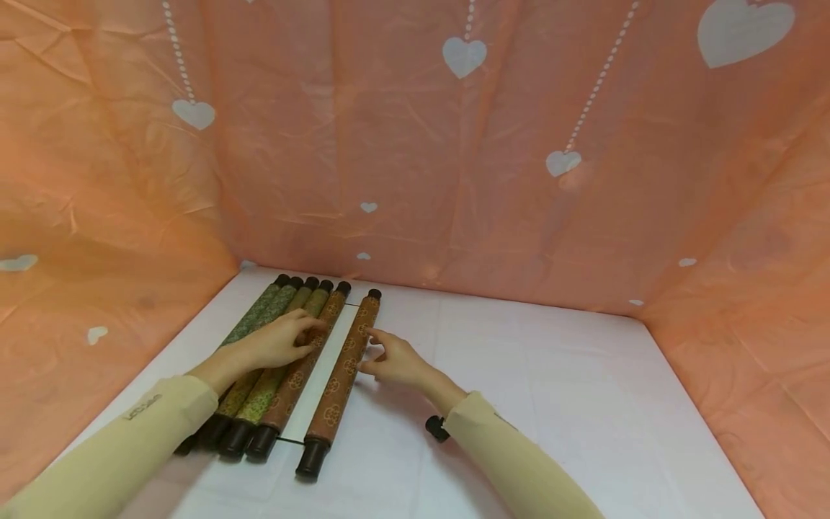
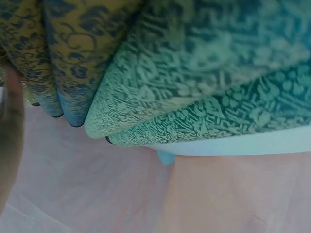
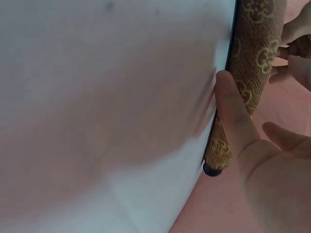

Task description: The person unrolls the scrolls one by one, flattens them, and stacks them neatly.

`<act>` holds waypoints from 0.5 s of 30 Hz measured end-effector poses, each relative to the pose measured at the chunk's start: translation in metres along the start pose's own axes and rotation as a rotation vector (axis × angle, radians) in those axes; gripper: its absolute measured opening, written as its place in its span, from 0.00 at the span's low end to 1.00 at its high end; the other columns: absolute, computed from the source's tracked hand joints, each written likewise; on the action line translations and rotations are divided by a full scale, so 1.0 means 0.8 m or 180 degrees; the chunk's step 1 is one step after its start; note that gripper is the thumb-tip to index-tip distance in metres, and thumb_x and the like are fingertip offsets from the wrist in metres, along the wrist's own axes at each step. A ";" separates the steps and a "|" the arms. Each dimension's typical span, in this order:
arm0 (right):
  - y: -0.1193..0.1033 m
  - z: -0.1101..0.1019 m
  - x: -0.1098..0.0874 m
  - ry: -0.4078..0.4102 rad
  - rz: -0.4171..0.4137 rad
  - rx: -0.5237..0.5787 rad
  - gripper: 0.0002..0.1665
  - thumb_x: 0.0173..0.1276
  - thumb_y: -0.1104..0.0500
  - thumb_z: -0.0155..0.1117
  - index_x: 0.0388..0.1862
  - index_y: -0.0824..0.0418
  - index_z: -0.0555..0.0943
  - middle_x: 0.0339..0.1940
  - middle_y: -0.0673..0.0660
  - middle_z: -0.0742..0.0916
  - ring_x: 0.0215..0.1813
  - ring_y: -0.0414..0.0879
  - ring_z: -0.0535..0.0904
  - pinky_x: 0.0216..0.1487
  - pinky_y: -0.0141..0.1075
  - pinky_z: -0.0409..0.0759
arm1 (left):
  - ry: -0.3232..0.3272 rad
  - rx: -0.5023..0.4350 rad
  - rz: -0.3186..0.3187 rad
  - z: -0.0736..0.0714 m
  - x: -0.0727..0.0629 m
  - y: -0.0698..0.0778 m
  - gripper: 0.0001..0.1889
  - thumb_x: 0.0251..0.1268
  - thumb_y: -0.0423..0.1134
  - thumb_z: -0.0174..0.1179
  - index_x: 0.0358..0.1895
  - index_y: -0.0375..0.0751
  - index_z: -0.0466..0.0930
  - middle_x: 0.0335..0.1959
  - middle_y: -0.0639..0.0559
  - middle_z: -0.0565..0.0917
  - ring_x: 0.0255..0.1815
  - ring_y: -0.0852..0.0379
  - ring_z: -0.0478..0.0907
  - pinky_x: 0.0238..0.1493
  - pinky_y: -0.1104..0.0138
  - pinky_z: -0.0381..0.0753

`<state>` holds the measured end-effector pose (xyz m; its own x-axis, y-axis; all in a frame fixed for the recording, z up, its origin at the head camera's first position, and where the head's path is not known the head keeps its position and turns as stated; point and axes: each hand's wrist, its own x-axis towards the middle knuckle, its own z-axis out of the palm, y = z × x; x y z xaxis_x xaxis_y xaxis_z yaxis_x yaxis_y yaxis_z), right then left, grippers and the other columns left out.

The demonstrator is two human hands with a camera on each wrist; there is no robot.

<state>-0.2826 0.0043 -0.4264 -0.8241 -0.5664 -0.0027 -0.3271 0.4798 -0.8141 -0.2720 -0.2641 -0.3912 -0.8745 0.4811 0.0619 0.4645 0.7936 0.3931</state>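
Note:
Two brown flower-patterned scroll rollers with dark end knobs lie on the white surface, a left roller (image 1: 295,382) and a right roller (image 1: 332,393). Between them shows a pale strip (image 1: 314,396) with a thin dark line at each end. My left hand (image 1: 279,342) reaches over the left roller, fingers and thumb loosely bent at it. From the right side, my right hand (image 1: 402,364) touches the right roller, forefinger and thumb extended. In the right wrist view a straight digit (image 3: 233,107) lies against the patterned roller (image 3: 248,53).
Yellow-green rollers (image 1: 262,396) lie side by side left of the brown pair, partly under my left forearm. Beyond them are green patterned rollers (image 2: 146,87). A white cloth (image 1: 551,404) spreads to the right. Orange curtains (image 1: 402,144) with white hearts stand behind and at both sides.

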 end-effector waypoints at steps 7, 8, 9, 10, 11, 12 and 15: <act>0.001 0.015 0.014 -0.0093 0.0096 0.0180 0.47 0.67 0.61 0.74 0.82 0.62 0.64 0.76 0.66 0.74 0.42 0.46 0.87 0.41 0.34 0.84 | -0.0174 -0.0168 -0.0119 -0.002 0.003 -0.001 0.30 0.69 0.34 0.69 0.71 0.27 0.72 0.60 0.29 0.75 0.42 0.51 0.80 0.43 0.56 0.80; 0.001 0.016 0.015 -0.0102 0.0134 0.0268 0.48 0.67 0.62 0.74 0.82 0.62 0.63 0.77 0.66 0.74 0.40 0.46 0.87 0.40 0.34 0.85 | -0.0187 -0.0162 -0.0131 -0.002 0.004 -0.002 0.31 0.69 0.36 0.70 0.71 0.26 0.71 0.60 0.28 0.76 0.43 0.50 0.80 0.43 0.55 0.81; 0.001 0.017 0.016 -0.0104 0.0166 0.0346 0.48 0.67 0.63 0.75 0.83 0.62 0.62 0.77 0.66 0.73 0.38 0.45 0.87 0.39 0.35 0.85 | -0.0214 -0.0190 -0.0177 -0.001 0.005 -0.002 0.33 0.69 0.38 0.70 0.71 0.26 0.70 0.60 0.29 0.77 0.43 0.51 0.80 0.44 0.55 0.81; 0.000 0.019 0.017 -0.0107 0.0195 0.0407 0.49 0.67 0.63 0.75 0.83 0.62 0.61 0.78 0.65 0.72 0.37 0.46 0.87 0.39 0.35 0.86 | -0.0258 -0.0236 -0.0229 0.000 0.006 -0.002 0.34 0.68 0.39 0.71 0.71 0.26 0.70 0.59 0.30 0.78 0.42 0.51 0.81 0.43 0.55 0.82; 0.000 0.020 0.018 -0.0104 0.0214 0.0449 0.49 0.67 0.63 0.75 0.83 0.62 0.61 0.79 0.66 0.71 0.35 0.46 0.88 0.38 0.36 0.86 | -0.0332 -0.0336 -0.0281 0.001 0.007 -0.002 0.35 0.69 0.40 0.71 0.73 0.25 0.68 0.57 0.31 0.80 0.40 0.50 0.83 0.41 0.56 0.83; 0.000 0.021 0.019 -0.0094 0.0233 0.0473 0.50 0.67 0.63 0.75 0.83 0.62 0.61 0.79 0.66 0.71 0.35 0.46 0.88 0.38 0.36 0.86 | -0.0416 -0.0431 -0.0339 0.002 0.008 -0.002 0.37 0.69 0.41 0.70 0.74 0.25 0.66 0.55 0.33 0.81 0.37 0.51 0.83 0.39 0.57 0.84; -0.001 0.022 0.020 -0.0062 0.0283 0.0441 0.50 0.67 0.62 0.76 0.83 0.60 0.62 0.79 0.65 0.71 0.34 0.46 0.88 0.38 0.35 0.86 | -0.0612 -0.0697 -0.0525 0.008 0.010 0.001 0.40 0.71 0.43 0.69 0.77 0.25 0.61 0.49 0.38 0.85 0.29 0.53 0.84 0.31 0.61 0.85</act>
<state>-0.2874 -0.0171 -0.4364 -0.8373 -0.5395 -0.0884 -0.1853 0.4322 -0.8825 -0.2776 -0.2578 -0.3962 -0.8832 0.4310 -0.1850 0.2596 0.7778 0.5724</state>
